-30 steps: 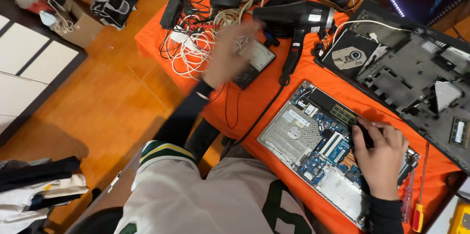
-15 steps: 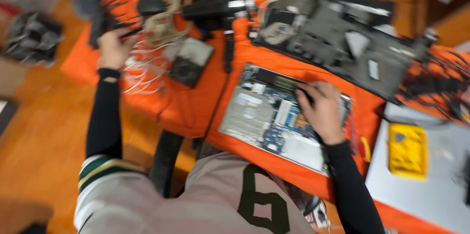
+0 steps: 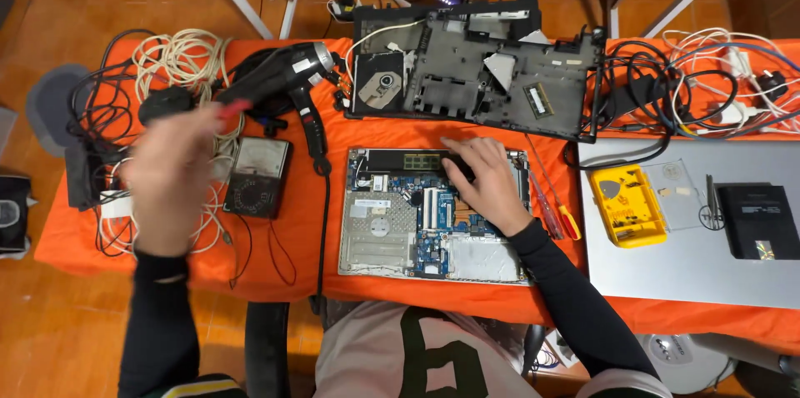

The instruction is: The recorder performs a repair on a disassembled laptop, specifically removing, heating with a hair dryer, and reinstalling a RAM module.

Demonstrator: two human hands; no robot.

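My left hand (image 3: 171, 173) is blurred, raised over the left part of the orange-covered table (image 3: 275, 273). Its fingers close on a slim red-handled tool (image 3: 237, 105), just left of a black analog multimeter (image 3: 258, 177). My right hand (image 3: 485, 181) rests flat on the upper right of an opened laptop base (image 3: 392, 231), whose blue circuit board is exposed. The fingers lie across a black part near the board's top edge. The hand grips nothing.
A black hair dryer (image 3: 287, 73) and coiled white cables (image 3: 183, 56) lie at the back left. A stripped black laptop shell (image 3: 475, 73) sits behind the board. Two screwdrivers (image 3: 550, 202), a yellow parts box (image 3: 627, 205) and a grey laptop lid (image 3: 692, 265) are on the right.
My left hand has come back from the cables at the far left toward the multimeter, now with a red tool in it. My right hand stays on the board. The view has shifted.
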